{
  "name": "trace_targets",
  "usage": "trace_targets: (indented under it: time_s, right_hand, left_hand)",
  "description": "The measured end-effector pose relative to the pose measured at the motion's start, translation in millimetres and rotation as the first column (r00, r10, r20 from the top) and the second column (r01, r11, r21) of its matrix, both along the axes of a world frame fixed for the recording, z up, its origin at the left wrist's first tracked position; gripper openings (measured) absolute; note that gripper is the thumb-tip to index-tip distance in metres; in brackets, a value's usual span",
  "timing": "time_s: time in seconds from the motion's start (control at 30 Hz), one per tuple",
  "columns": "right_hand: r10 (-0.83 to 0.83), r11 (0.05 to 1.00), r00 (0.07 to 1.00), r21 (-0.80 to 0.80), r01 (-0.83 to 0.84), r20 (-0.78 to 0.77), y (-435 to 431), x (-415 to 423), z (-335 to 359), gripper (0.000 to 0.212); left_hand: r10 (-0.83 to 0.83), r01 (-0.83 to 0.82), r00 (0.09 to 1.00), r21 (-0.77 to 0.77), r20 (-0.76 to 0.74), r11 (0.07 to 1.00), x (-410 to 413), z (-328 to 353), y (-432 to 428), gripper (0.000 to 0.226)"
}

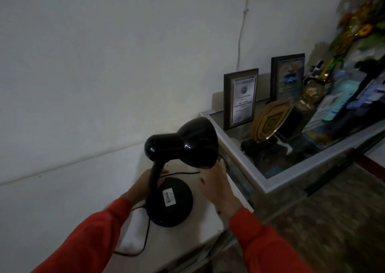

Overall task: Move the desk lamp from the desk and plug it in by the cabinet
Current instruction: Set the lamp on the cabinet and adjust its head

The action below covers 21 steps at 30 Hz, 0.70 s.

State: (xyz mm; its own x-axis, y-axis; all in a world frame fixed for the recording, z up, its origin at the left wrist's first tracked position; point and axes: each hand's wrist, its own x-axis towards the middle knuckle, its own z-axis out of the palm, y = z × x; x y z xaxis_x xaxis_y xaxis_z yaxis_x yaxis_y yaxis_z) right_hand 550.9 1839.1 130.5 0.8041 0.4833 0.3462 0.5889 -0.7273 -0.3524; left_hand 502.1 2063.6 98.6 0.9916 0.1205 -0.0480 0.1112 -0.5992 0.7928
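Note:
The black desk lamp (170,202) stands upright on a small white surface (200,227) next to the glass-topped cabinet (268,181). Its round base carries a white label, and its shade (195,143) tilts toward the cabinet. My left hand (141,186) lies against the far side of the base, behind the neck, fingers stretched out; the neck hides its grip. My right hand (216,186) is spread open beside the base, fingertips reaching up under the shade's rim. The lamp's black cord (145,237) loops off the base toward the front left edge. No socket is visible.
Two framed certificates (240,98), a shield plaque (270,123), a small bust and bottles crowd the cabinet top. A white cable (241,33) runs down the wall behind it. The wall stands close on the left; patterned floor lies to the lower right.

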Motion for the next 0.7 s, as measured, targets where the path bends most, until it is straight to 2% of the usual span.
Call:
trace_targets:
  time_s: [0.07, 0.1, 0.17, 0.27, 0.37, 0.47, 0.53, 0.6, 0.7]
  right_hand:
    - [0.019, 0.994, 0.995, -0.107, -0.03, -0.102, 5, -17, -10, 0.033]
    - [0.041, 0.992, 0.982, -0.11, -0.062, -0.185, 8, -27, -14, 0.035]
    - [0.064, 0.998, 0.93, 0.004, -0.067, -0.362, 16, -40, -19, 0.043]
    - [0.067, 0.993, 0.849, 0.119, -0.005, -0.524, 21, -56, -23, 0.075]
    - [0.056, 0.996, 0.809, 0.093, -0.002, -0.584, 29, -66, -27, 0.097]
    - [0.011, 0.997, 0.805, 0.067, 0.036, -0.593, 34, -74, -34, 0.108]
    - [-0.015, 0.995, 0.812, 0.075, 0.073, -0.584, 37, -79, -37, 0.109]
    - [-0.027, 0.994, 0.816, 0.073, 0.085, -0.578, 37, -83, -39, 0.109]
    - [-0.068, 0.986, 0.818, 0.084, 0.141, -0.571, 41, -94, -41, 0.108]
  left_hand:
    - [-0.002, 0.002, 1.0, 0.029, -0.005, 1.0, -10, 2, 3, 0.042]
    - [0.004, -0.004, 1.0, 0.033, -0.001, 0.999, -16, 5, 3, 0.046]
    - [0.055, -0.056, 0.996, 0.01, 0.068, 0.998, -23, 5, 5, 0.044]
    - [0.147, -0.113, 0.975, -0.196, 0.166, 0.974, -38, 1, 5, 0.03]
    - [0.068, -0.004, 0.978, -0.31, 0.195, 0.951, -55, -5, 5, 0.034]
    - [-0.072, 0.127, 0.973, -0.245, 0.22, 0.961, -64, -6, 8, 0.035]
    - [-0.174, 0.207, 0.953, -0.114, 0.25, 0.972, -64, -4, 11, 0.035]
    - [-0.223, 0.233, 0.934, -0.002, 0.28, 0.973, -61, -6, 11, 0.043]
    - [-0.275, 0.276, 0.924, 0.035, 0.266, 0.96, -56, -10, 16, 0.045]
